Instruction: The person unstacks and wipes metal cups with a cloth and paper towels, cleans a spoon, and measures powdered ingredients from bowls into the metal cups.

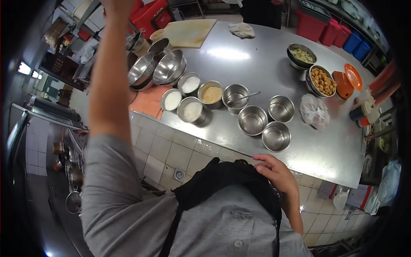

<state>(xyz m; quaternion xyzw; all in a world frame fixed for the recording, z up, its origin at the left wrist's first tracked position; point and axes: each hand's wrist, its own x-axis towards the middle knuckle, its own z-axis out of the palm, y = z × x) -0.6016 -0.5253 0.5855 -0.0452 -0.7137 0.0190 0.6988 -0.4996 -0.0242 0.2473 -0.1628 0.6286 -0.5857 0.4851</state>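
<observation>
My left arm reaches up past the left side of the table, and only the base of my left hand (117,6) shows at the top edge. Its fingers are cut off from view. Low by the table's front edge, beside the black apron (218,177), is my right hand (278,172), fingers loosely bent and apart, with nothing seen in it. Nearest to it stands an empty steel pot (276,137), with two more steel pots (252,121) (281,109) close by. Another steel pot (229,105) has a spoon (245,97) in it.
Pots of white granules (173,100) and tan powder (212,94) stand left of centre. Stacked bowls (170,68), an orange cloth (147,102) and a cutting board (190,32) lie left. Filled bowls (323,81), an orange scale (343,85) and a plastic bag (314,112) sit right.
</observation>
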